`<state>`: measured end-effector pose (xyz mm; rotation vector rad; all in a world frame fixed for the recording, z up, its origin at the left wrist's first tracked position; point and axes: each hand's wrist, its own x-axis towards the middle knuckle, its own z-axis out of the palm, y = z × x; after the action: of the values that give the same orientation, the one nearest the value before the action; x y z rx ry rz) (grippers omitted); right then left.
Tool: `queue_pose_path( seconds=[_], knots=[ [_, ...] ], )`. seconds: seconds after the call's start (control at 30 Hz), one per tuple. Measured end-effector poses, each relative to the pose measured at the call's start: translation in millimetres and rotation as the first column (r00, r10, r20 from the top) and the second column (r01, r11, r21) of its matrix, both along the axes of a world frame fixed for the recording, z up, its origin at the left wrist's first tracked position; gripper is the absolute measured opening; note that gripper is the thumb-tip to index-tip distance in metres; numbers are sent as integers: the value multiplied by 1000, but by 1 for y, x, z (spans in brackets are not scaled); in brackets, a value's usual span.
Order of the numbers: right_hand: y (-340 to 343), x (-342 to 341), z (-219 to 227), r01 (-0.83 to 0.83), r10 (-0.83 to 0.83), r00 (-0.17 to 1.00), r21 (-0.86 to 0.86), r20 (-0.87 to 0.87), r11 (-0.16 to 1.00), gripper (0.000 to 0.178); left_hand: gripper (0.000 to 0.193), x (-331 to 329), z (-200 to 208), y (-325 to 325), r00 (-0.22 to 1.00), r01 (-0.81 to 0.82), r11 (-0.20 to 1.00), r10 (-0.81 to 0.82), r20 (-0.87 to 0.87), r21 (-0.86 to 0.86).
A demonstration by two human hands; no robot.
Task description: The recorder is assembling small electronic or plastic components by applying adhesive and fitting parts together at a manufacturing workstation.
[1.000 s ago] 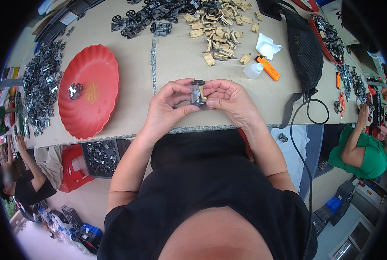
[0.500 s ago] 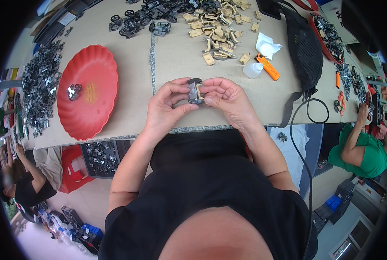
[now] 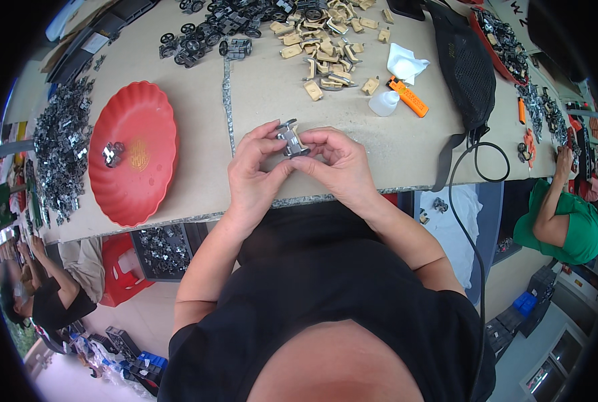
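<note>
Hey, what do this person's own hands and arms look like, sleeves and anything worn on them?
The left hand and right hand are ungloved, with no ring that I can make out. The forearms are uncovered, no watch or bracelet showing. Above them are short, plain black sleeves.

The person wears a plain black top (image 3: 352, 288), its loose short sleeves (image 3: 450, 318) ending above the elbows and its broad neckline (image 3: 344, 322) rounding to a slight point. Both forearms (image 3: 406, 234) are bare. Black cloth (image 3: 299, 231) covers the lap, though which garment it is stays unclear.
</note>
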<state>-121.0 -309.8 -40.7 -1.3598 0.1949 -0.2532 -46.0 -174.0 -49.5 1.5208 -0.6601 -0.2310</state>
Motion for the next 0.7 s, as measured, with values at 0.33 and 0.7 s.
queue_pose_path(
  seconds=[0.33,0.7],
  knots=[
    [-3,-2,-2,-27,28,998,-5,49,1000,30,24,0,0,6,997,2,999,-6,77,42],
    [-17,-1,2,-58,128,984,-465,121,883,27,30,23,42,7,852,55,901,-267,451,430]
  ],
)
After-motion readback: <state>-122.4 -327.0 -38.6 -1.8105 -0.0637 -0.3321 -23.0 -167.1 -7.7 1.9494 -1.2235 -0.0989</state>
